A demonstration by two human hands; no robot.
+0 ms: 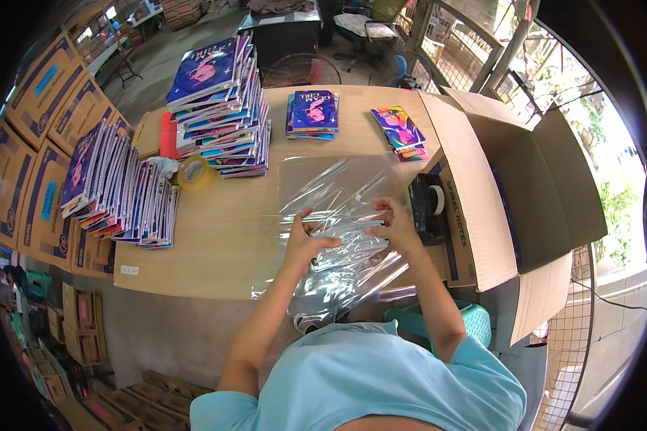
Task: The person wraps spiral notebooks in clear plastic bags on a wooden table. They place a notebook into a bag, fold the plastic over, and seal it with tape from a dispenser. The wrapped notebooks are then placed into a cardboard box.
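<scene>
"What carries everything?"

"A broad, pale wood-look tabletop [216,248]. Taking the plastic as the clock's centre, an open brown cardboard box [474,194] stands between two and three o'clock."

"And the plastic itself?"

"A clear, glossy, rectangular plastic film [356,251], lying in front of the person, its near end hanging past the tabletop's edge at six o'clock. I'd expect it to be very light, limp and slippery, prone to creasing and clinging. The borders look the best hold, one pinch on each side; a grab at the middle would just bunch it."

"What's smaller?"

"A tall, uneven stack of purple-covered notebooks [230,122] at half past ten, a leaning row of spiral-bound notebooks [126,190] between nine and ten, and a short pile of purple notebooks [313,115] near twelve. A black tape dispenser [425,208] sits just beside the box, and a yellowish tape roll [196,174] lies toward ten."

"The fingers?"

"Bent at the film: left hand [307,244] at nine, right hand [399,228] at three. Thumbs stand apart from forefingers; I can't tell whether either pinches the plastic."
</scene>
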